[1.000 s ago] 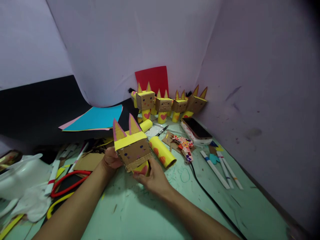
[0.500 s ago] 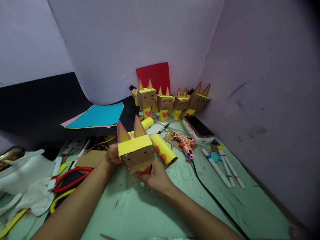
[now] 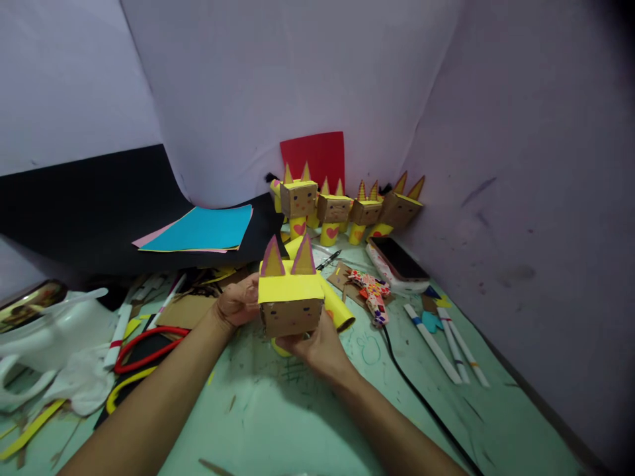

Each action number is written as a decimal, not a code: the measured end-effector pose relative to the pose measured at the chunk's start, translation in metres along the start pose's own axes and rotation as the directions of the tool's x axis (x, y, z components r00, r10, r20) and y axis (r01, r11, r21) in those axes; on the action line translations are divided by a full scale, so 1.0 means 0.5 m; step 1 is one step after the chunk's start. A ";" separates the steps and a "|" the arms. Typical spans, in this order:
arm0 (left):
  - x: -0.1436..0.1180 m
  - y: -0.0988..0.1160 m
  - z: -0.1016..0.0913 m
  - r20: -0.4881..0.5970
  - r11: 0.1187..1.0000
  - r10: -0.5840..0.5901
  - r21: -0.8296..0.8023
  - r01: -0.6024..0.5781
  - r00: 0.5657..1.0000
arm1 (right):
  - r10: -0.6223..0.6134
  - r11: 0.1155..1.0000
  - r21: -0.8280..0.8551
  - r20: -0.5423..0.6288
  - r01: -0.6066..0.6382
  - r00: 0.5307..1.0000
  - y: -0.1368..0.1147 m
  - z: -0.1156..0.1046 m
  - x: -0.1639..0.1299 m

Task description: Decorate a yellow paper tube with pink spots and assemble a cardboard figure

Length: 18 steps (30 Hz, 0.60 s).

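Note:
Both hands hold a cardboard cat figure (image 3: 290, 305) upright over the green mat: a brown box head with a yellow top band, two pointed pink-and-yellow ears and a drawn face turned toward me. My left hand (image 3: 239, 303) grips the head's left side. My right hand (image 3: 317, 344) is under and beside it, around the yellow tube body (image 3: 278, 346) that peeks out below. A loose yellow tube (image 3: 338, 311) with red hearts lies just behind the figure.
Several finished cat figures (image 3: 333, 208) stand in a row at the back corner before a red sheet (image 3: 313, 155). A phone (image 3: 398, 259), patterned glue gun (image 3: 373, 295) with black cord, markers (image 3: 441, 337), blue paper (image 3: 203, 228), red and yellow strips and white gloves (image 3: 54, 350) surround the green mat (image 3: 278, 423).
The figure has been turned from tilted to upright and level, facing me, and has shifted slightly right. Both hands stayed on it; the body's heart is no longer visible.

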<state>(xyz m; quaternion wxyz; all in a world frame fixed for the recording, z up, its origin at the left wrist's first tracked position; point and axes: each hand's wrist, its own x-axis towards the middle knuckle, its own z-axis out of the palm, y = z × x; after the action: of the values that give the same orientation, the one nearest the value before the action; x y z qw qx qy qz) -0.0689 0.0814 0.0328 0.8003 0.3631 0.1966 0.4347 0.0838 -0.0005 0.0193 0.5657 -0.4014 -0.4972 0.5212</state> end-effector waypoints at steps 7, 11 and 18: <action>-0.080 0.047 0.033 0.032 0.985 0.000 0.174 -0.006 0.999 | -0.023 1.000 -0.023 -0.031 0.022 0.999 0.003 0.006 0.002; -0.109 0.020 0.049 -0.066 0.961 0.167 0.236 -0.147 0.984 | -0.153 0.977 -0.147 -0.002 0.151 0.988 0.011 0.009 -0.002; -0.104 -0.002 0.052 -0.022 0.906 0.214 0.379 -0.190 0.977 | -0.124 0.978 -0.152 0.118 0.141 0.985 0.040 -0.001 -0.001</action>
<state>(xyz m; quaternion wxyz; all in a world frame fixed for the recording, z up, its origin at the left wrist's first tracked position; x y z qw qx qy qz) -0.0805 0.0268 0.0492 0.6603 0.5135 0.2626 0.4810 0.0804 0.0018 -0.0001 0.5375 -0.3825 -0.5929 0.4618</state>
